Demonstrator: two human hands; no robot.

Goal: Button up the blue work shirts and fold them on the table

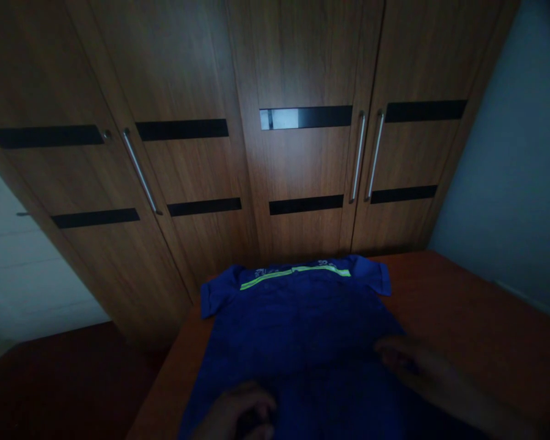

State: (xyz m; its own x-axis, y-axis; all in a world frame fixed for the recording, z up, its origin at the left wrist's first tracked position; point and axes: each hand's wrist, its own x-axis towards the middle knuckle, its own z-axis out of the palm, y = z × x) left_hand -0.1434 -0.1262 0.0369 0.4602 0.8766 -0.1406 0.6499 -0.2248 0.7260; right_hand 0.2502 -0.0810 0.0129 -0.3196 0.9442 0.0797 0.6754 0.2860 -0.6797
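A dark blue short-sleeved garment (297, 330) lies spread on a reddish-brown surface (458, 305), its sleeves out to both sides at the far end. A yellow-green reflective stripe and small pale markings cross its upper part. Low in the view, my left hand (242, 409) is over the garment's near left part, its fingers curled; dimness hides whether cloth is between them. My right hand (412, 360) is at the garment's right side with fingers bent inward, and what they may hold is too dark to make out.
A wooden wardrobe (201, 165) with black strips and long metal handles stands right behind the surface's far edge. A pale wall (517, 171) rises at the right. White panelling (32, 263) and dark floor (73, 379) show at the left.
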